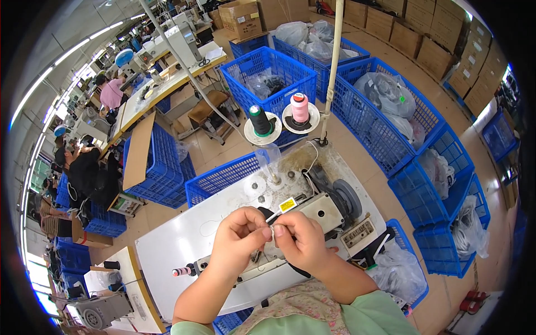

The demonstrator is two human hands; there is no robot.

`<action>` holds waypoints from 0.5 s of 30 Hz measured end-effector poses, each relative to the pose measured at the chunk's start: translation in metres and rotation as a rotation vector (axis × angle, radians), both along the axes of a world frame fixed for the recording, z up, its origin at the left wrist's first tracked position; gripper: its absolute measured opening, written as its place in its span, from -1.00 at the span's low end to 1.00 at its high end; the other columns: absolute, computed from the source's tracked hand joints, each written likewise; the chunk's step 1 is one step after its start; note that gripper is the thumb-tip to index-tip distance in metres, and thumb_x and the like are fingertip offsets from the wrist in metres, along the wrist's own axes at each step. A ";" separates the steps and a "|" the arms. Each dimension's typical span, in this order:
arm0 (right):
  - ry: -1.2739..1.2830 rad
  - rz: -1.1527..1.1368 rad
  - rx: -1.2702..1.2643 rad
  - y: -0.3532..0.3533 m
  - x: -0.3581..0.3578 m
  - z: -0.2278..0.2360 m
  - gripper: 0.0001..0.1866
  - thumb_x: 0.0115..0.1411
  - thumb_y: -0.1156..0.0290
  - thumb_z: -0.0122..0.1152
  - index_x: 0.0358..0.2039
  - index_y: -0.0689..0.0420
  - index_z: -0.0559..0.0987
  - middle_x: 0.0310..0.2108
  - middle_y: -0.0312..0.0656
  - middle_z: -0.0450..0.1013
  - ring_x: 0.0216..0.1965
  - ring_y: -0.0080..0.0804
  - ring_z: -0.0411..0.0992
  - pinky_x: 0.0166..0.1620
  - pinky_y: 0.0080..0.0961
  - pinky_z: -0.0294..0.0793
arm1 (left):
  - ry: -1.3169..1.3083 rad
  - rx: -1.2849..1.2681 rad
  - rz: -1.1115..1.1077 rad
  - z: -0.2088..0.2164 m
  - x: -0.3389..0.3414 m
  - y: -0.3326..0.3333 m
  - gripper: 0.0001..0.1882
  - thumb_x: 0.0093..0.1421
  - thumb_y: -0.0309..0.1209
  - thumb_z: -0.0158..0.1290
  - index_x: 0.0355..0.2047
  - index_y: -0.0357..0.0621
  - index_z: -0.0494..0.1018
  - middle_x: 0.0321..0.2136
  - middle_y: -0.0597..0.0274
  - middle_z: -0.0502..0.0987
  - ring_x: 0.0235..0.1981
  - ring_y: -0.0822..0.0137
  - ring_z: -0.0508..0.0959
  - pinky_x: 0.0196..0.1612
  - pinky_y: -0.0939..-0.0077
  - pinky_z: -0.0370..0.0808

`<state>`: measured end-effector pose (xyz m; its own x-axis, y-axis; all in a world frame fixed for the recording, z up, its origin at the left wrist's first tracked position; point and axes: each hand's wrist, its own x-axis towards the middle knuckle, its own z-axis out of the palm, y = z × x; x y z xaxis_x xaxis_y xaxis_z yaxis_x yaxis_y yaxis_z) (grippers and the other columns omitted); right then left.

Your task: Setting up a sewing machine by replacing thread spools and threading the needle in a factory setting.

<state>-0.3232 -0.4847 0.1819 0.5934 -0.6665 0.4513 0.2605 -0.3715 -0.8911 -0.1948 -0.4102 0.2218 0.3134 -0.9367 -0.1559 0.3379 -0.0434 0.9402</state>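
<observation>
My left hand [241, 235] and my right hand [303, 239] meet above the sewing machine, fingertips almost touching. Both are closed in a pinch on a tiny whitish piece [273, 228], too small to make out its kind. Beneath and behind them lies the sewing machine [318, 214], its pale body largely covered by my hands and forearms. A yellow label [288, 205] shows just beyond my fingers. On the stand past the machine are a dark green thread cone [260, 121] and a pink thread cone [300, 108].
The white machine table [173, 245] stretches left, with a small striped thread spool [181, 272] near the machine's end. Blue crates [368, 125] with plastic bags line the right. A thread stand pole [333, 67] rises beyond the machine. Other people [111, 92] sit at the far left.
</observation>
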 end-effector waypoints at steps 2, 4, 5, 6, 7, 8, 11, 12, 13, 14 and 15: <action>-0.059 -0.079 -0.144 0.000 -0.001 0.001 -0.89 0.11 0.55 0.07 -0.35 0.22 0.34 -0.63 -0.18 0.41 -0.68 -0.42 0.39 -0.61 -0.55 0.31 | -0.161 -0.020 0.041 0.002 0.001 0.002 -0.89 -0.04 -0.61 0.09 -0.52 -0.22 0.37 -0.53 0.29 0.39 -0.55 0.55 0.40 -0.55 0.72 0.32; -0.081 -0.106 -0.252 -0.003 -0.002 0.001 -0.85 0.08 0.55 0.10 -0.34 0.23 0.35 -0.62 -0.18 0.41 -0.68 -0.37 0.38 -0.61 -0.53 0.32 | -0.415 -0.093 0.110 0.005 0.000 0.002 -0.87 -0.09 -0.67 0.11 -0.54 -0.24 0.38 -0.55 0.27 0.42 -0.58 0.53 0.41 -0.53 0.72 0.35; -0.104 -0.129 -0.360 -0.004 -0.002 0.002 -0.82 0.05 0.56 0.13 -0.33 0.24 0.36 -0.62 -0.19 0.41 -0.69 -0.33 0.38 -0.62 -0.50 0.33 | -0.419 -0.095 0.111 0.009 0.000 0.003 -0.87 -0.09 -0.67 0.11 -0.54 -0.24 0.38 -0.55 0.27 0.42 -0.58 0.53 0.41 -0.53 0.72 0.35; -0.108 -0.129 -0.361 -0.004 0.000 0.003 -0.82 0.05 0.56 0.13 -0.33 0.24 0.36 -0.62 -0.19 0.41 -0.69 -0.33 0.38 -0.62 -0.50 0.33 | -0.669 -0.158 0.124 0.012 0.001 0.004 -0.85 -0.12 -0.68 0.12 -0.53 -0.24 0.39 -0.55 0.24 0.42 -0.57 0.50 0.42 -0.53 0.71 0.36; -0.155 -0.170 -0.476 -0.005 0.002 0.005 -0.80 0.03 0.56 0.14 -0.31 0.24 0.37 -0.61 -0.20 0.41 -0.69 -0.30 0.37 -0.62 -0.49 0.32 | -0.919 -0.220 0.136 0.015 0.001 0.005 -0.82 -0.15 -0.69 0.13 -0.52 -0.23 0.40 -0.54 0.21 0.42 -0.57 0.48 0.43 -0.53 0.69 0.36; -0.202 -0.212 -0.591 -0.005 0.004 0.006 -0.77 0.01 0.56 0.16 -0.29 0.25 0.38 -0.61 -0.20 0.41 -0.70 -0.28 0.36 -0.63 -0.47 0.32 | -0.922 -0.223 0.137 0.018 0.000 0.006 -0.82 -0.15 -0.69 0.13 -0.52 -0.23 0.40 -0.54 0.21 0.42 -0.57 0.48 0.43 -0.53 0.69 0.36; -0.221 -0.206 -0.588 -0.006 0.003 0.012 -0.79 0.03 0.55 0.15 -0.29 0.25 0.41 -0.63 -0.22 0.41 -0.71 -0.31 0.36 -0.64 -0.49 0.31 | -1.150 -0.350 0.251 0.018 -0.005 0.007 -0.79 -0.18 -0.72 0.12 -0.52 -0.25 0.36 -0.52 0.18 0.39 -0.52 0.39 0.43 -0.50 0.60 0.38; -0.225 -0.211 -0.591 -0.006 0.001 0.015 -0.79 0.03 0.55 0.15 -0.29 0.25 0.41 -0.63 -0.22 0.41 -0.71 -0.31 0.36 -0.64 -0.49 0.31 | -1.250 -0.467 0.296 0.017 -0.006 0.006 -0.77 -0.19 -0.73 0.12 -0.51 -0.24 0.37 -0.53 0.16 0.39 -0.52 0.35 0.43 -0.49 0.57 0.38; -0.229 -0.175 -0.482 -0.005 -0.002 0.019 -0.84 0.04 0.57 0.14 -0.33 0.26 0.42 -0.65 -0.21 0.40 -0.72 -0.40 0.35 -0.64 -0.55 0.30 | -1.346 -0.586 0.341 0.016 -0.007 0.005 -0.75 -0.19 -0.73 0.12 -0.49 -0.23 0.37 -0.54 0.15 0.39 -0.52 0.31 0.44 -0.49 0.55 0.38; -0.233 -0.140 -0.373 -0.004 -0.005 0.022 -0.88 0.04 0.58 0.13 -0.37 0.26 0.43 -0.68 -0.20 0.40 -0.73 -0.49 0.35 -0.63 -0.61 0.30 | -1.398 -0.609 0.339 0.016 -0.008 0.006 -0.73 -0.20 -0.72 0.14 -0.47 -0.21 0.37 -0.54 0.17 0.39 -0.52 0.28 0.45 -0.48 0.52 0.39; -0.241 -0.138 -0.375 -0.001 -0.005 0.026 -0.88 0.04 0.58 0.13 -0.37 0.26 0.43 -0.68 -0.20 0.40 -0.73 -0.49 0.35 -0.63 -0.61 0.30 | -1.406 -0.611 0.340 0.016 -0.006 0.009 -0.73 -0.20 -0.72 0.14 -0.47 -0.21 0.37 -0.54 0.17 0.39 -0.52 0.28 0.45 -0.48 0.52 0.39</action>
<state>-0.3286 -0.4860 0.2077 0.3591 -0.4966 0.7902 0.3688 -0.7022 -0.6090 -0.2011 -0.4016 0.2378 0.0771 -0.6043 0.7930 -0.8755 0.3395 0.3439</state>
